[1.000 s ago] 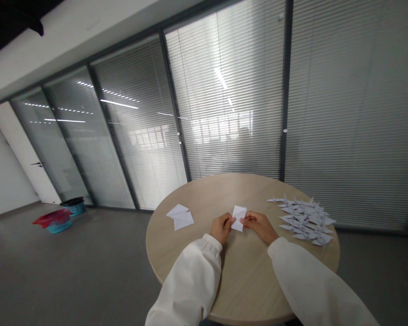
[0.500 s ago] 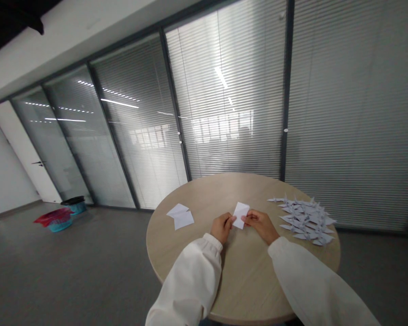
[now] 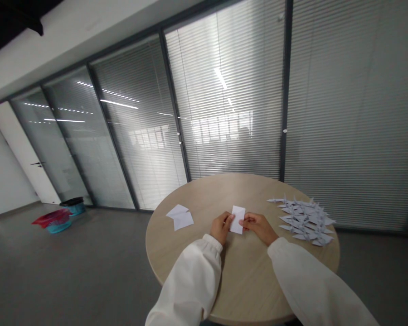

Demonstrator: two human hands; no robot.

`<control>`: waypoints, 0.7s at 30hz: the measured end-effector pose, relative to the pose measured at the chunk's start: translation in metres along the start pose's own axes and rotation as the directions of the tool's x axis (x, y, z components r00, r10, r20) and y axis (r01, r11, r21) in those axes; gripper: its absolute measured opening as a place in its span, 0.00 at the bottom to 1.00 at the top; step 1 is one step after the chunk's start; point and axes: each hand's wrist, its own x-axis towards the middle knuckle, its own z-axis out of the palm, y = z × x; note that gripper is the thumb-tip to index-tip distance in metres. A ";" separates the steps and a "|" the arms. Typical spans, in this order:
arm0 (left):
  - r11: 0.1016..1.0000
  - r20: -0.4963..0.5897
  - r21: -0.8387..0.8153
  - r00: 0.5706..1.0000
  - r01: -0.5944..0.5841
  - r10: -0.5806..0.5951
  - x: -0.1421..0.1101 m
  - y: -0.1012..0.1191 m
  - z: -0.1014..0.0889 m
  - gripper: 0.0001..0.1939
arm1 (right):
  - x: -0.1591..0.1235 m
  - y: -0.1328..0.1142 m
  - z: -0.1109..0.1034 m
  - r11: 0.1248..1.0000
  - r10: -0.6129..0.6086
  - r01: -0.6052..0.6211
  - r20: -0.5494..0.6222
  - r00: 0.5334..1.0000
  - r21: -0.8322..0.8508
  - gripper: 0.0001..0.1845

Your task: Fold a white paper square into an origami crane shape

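Your left hand (image 3: pixel 221 227) and right hand (image 3: pixel 259 227) pinched a white paper rectangle (image 3: pixel 237 219) between them over the round wooden surface (image 3: pixel 245 276). Loose paper sheets (image 3: pixel 180 218) lay to its left, folded paper cranes (image 3: pixel 302 222) to its right. Across the floor (image 3: pixel 88 271), something red (image 3: pixel 51 218) draped a blue basket (image 3: pixel 56 227), beside a black-topped teal bin (image 3: pixel 74 204).

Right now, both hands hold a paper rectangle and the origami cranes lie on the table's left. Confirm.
Wrong side: the head view shows the origami cranes on the right of the table. The left hand and right hand do hold the paper rectangle.
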 end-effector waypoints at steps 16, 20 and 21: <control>0.999 -0.065 -0.035 0.998 0.011 -0.013 0.002 -0.001 -0.002 0.19 | 0.000 0.005 0.001 0.999 0.038 -0.038 0.085 0.996 0.003 0.19; 0.999 -0.091 0.054 0.996 -0.005 0.010 0.001 0.000 -0.004 0.19 | -0.002 -0.001 0.004 0.999 0.037 -0.038 0.102 0.994 0.011 0.18; 0.998 -0.091 0.065 0.996 -0.011 0.017 0.001 0.000 -0.004 0.19 | -0.002 -0.002 0.004 0.999 0.040 -0.042 0.104 0.994 0.018 0.17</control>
